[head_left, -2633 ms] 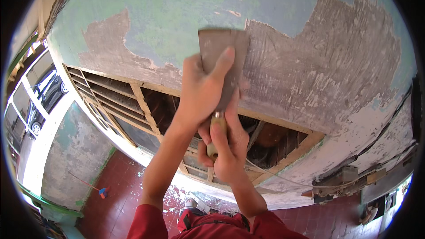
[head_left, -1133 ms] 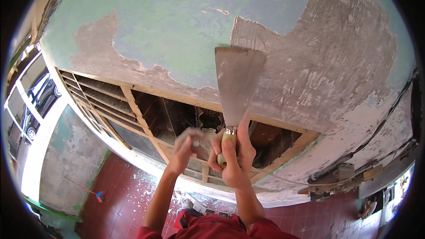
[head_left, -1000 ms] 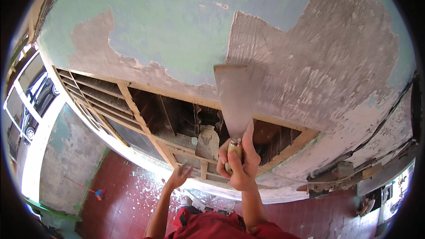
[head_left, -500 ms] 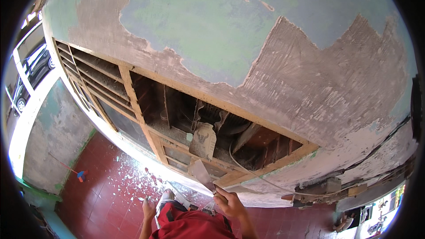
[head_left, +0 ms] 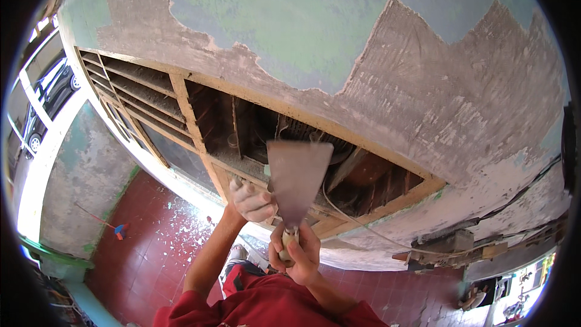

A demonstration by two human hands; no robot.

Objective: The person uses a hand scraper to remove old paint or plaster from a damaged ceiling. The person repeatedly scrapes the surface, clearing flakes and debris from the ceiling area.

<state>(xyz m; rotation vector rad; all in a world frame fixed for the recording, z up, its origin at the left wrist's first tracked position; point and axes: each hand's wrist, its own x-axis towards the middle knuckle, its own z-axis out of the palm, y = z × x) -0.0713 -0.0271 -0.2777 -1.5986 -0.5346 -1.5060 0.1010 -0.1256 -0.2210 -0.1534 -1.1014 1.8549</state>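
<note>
My right hand grips the handle of a putty knife, its wide metal blade pointing up and blurred slightly by motion. Just left of the blade is my left hand, pale with dust, its fingers curled; what they hold, if anything, is hidden. Behind the blade runs a wooden vent frame with slats at the left and dark openings at the right. Above it, the wall shows scraped grey-brown areas with jagged edges against remaining green-blue paint.
Pale paint flakes litter the red tiled floor. A thin cable hangs across the frame's right end toward a cluttered ledge. A blue and red broom lies at lower left; a dark car stands outside.
The putty knife has come up in front of the vent frame, blade upright. My left hand has risen from beside my leg to near the blade. The blade now covers the tan card in the opening.
</note>
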